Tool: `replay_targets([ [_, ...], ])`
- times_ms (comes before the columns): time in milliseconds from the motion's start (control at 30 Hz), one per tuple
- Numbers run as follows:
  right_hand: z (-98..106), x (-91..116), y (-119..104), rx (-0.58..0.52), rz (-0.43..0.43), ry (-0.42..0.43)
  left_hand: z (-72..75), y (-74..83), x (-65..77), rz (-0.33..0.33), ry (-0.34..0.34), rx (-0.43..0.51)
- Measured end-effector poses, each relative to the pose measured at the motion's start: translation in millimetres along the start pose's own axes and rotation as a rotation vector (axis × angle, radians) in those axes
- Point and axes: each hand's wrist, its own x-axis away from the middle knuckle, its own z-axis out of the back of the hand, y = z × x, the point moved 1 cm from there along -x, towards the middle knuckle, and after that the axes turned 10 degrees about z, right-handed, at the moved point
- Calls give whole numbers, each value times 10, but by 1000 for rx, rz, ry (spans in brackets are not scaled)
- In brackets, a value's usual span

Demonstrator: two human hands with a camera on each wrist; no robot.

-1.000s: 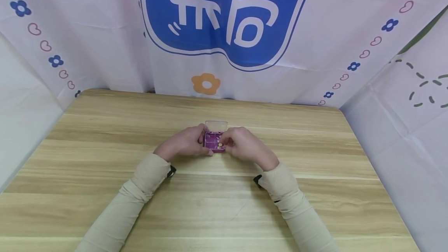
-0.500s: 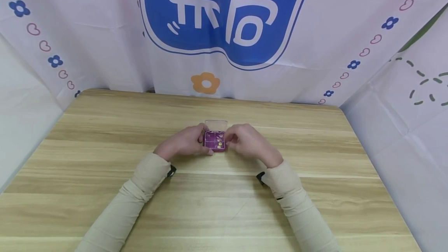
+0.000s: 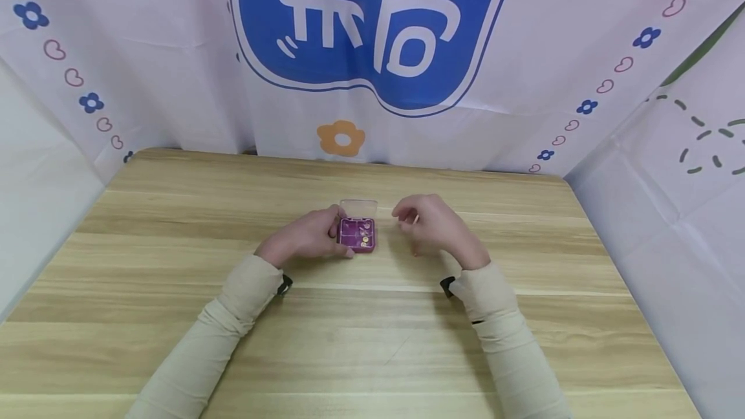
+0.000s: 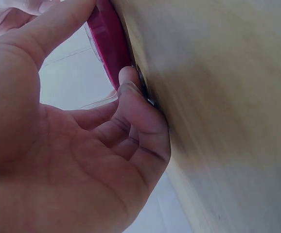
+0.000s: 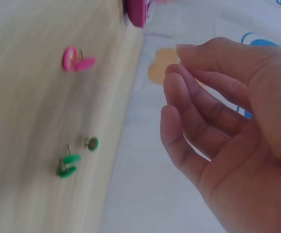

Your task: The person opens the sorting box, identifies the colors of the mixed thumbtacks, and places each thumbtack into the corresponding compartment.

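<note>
A small magenta box (image 3: 348, 242) with compartments lies mid-table, its clear lid (image 3: 359, 209) raised at the back. My left hand (image 3: 310, 235) grips its left side, thumb along the front and fingers behind; the left wrist view shows the magenta side wall (image 4: 112, 43) between thumb and curled fingers. Yellow thumbtacks (image 3: 365, 240) lie in the front right compartment, paler small pieces behind them. Apart from the box, on its right, my right hand (image 3: 440, 226) hovers with loosely bent fingers and nothing visible in them. Below it are pink thumbtacks (image 5: 85, 63) and green thumbtacks (image 5: 71, 158).
The wooden table (image 3: 372, 341) reaches back to a white cloth (image 3: 221, 115) with a blue emblem and an orange flower. More white cloth hangs along both sides. A dark strap piece (image 3: 447, 286) shows at the right wrist.
My right hand has come away from the box's right side and moved right and slightly back, uncovering the right compartments. The left hand and the box have stayed in place.
</note>
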Motion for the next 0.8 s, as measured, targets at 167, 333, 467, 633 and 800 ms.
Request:
replay_targets([
  [167, 71, 53, 100, 20, -7, 16, -2, -6, -2, -6, 0, -4],
  [333, 150, 126, 157, 14, -43, -10, 3, -1, 3, -11, 2, -2],
  [467, 183, 177, 208, -6, -65, -19, 2, 3, 4, -11, 1, 6],
  [633, 179, 229, 295, -3, -89, -24, -2, -11, 1, -2, 4, 7],
  [800, 153, 250, 368, 5, -121, -35, -6, -12, 4, 4, -7, 24],
])
